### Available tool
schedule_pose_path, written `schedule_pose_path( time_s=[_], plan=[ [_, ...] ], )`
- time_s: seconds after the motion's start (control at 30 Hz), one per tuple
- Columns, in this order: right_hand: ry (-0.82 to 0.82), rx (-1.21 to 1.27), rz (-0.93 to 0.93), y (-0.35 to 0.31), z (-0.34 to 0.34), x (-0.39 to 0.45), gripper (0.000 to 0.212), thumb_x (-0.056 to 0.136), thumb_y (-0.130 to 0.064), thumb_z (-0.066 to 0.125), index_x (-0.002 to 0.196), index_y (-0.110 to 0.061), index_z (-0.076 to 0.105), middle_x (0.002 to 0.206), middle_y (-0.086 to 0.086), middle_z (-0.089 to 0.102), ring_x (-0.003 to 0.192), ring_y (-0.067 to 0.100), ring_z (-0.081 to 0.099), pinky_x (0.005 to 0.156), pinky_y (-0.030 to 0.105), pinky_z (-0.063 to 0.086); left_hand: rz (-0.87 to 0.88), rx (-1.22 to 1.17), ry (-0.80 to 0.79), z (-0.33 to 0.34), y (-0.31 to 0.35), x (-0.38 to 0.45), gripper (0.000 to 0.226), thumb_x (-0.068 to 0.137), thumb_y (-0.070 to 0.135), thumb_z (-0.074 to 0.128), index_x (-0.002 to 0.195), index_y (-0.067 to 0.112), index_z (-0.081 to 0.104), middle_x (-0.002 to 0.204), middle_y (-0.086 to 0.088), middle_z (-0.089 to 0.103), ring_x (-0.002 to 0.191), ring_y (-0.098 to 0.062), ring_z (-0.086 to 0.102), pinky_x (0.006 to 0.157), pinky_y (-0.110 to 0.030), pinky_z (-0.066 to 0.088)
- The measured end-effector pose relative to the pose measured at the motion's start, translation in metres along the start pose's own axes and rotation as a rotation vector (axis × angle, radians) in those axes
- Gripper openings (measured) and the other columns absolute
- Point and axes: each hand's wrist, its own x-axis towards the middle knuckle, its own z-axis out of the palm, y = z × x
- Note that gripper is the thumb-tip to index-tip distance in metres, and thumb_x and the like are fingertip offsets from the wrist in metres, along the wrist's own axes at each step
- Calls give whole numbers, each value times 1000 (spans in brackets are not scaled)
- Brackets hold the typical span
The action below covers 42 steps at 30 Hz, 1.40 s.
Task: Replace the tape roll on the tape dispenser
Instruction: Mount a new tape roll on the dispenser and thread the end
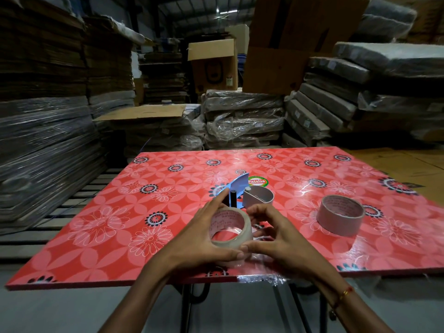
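Note:
A pale tape roll (231,228) with printed cardboard core is held above the near part of the red flowered table (115,212). My left hand (206,239) grips its left side, thumb on the near rim. My right hand (271,234) holds the right side with curled fingers, thumb on the near rim. Just behind the roll stands the tape dispenser (242,192): blue plate, black roller, grey round hub with no roll on it. A second tape roll (341,215) lies flat on the table to the right.
A round green and red sticker (258,181) sits on the tabletop behind the dispenser. Wrapped cardboard stacks (242,118) and open boxes (213,66) surround the table at the back and both sides. Metal table legs (189,306) show below the near edge.

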Motion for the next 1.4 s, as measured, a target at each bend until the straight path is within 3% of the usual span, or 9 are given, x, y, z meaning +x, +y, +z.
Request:
schedule_pose_path(
  time_s=[0.13, 0.3, 0.53, 0.8, 0.93, 1.07, 1.27, 1.33, 1.4],
  plan=[
    [-6, 75, 12, -5, 0, -2, 60, 63, -6, 89, 113, -22, 61, 119, 10, 63, 88, 16, 68, 72, 30, 58, 11, -101, -47, 0, 1, 3, 115, 66, 11, 91, 147, 52, 21, 135, 19, 43, 120, 13, 52, 97, -10, 44],
    [61, 85, 19, -1, 0, 0, 59, 50, -19, 93, 100, -29, 62, 103, 4, 59, 84, 17, 55, 66, 30, 55, -37, 18, -96, -6, -1, 11, 117, 62, 30, 93, 141, 68, 15, 139, 16, 36, 130, 4, 41, 109, -22, 39],
    [67, 4, -56, 1, 3, -1, 49, 55, -30, 92, 89, -33, 57, 84, -10, 56, 75, 12, 48, 71, 33, 46, -48, 182, -244, -23, 3, 17, 116, 68, 31, 87, 149, 56, 8, 152, 18, 31, 135, 2, 40, 113, -29, 39],
    [143, 1, -92, -5, 0, -1, 48, 68, -39, 82, 108, -23, 62, 112, 3, 68, 107, 23, 64, 92, 51, 55, -52, -337, -193, -10, -3, 14, 108, 63, 1, 82, 145, 49, 31, 143, 5, 47, 126, -6, 56, 103, -33, 50],
    [180, 16, -122, -2, -2, -3, 37, 67, -39, 84, 89, -21, 61, 91, -2, 66, 83, 19, 61, 75, 50, 53, -63, -462, -156, -4, -7, 16, 109, 61, -5, 80, 145, 47, 34, 143, 3, 50, 126, -14, 58, 105, -42, 50],
    [233, 86, -154, -3, -3, -5, 29, 69, -34, 83, 72, -15, 61, 72, -4, 61, 68, 13, 56, 65, 30, 47, -60, -548, -155, -5, -13, 19, 108, 58, 7, 83, 146, 46, 33, 145, 2, 50, 129, -21, 56, 106, -47, 48],
    [139, 199, -11, -4, -4, 1, 36, 87, -37, 66, 121, -29, 63, 122, -6, 69, 115, 21, 67, 94, 47, 58, -75, -684, -253, -8, -20, 23, 100, 64, 7, 74, 146, 47, 34, 150, -1, 48, 134, -29, 50, 96, -38, 52],
    [65, 257, 13, -5, -4, 2, 42, 92, -36, 61, 133, -28, 59, 132, -3, 66, 121, 26, 65, 96, 50, 57, -75, -712, -287, -8, -19, 24, 98, 65, 6, 72, 147, 43, 33, 149, -1, 50, 134, -29, 50, 89, -31, 54],
    [7, 297, 31, -5, -5, 1, 45, 92, -35, 62, 136, -29, 58, 134, 0, 65, 118, 30, 66, 92, 45, 57, -72, -720, -312, -7, -18, 25, 96, 67, 7, 71, 148, 39, 32, 148, -1, 51, 135, -29, 50, 98, -37, 51]
  ],
)
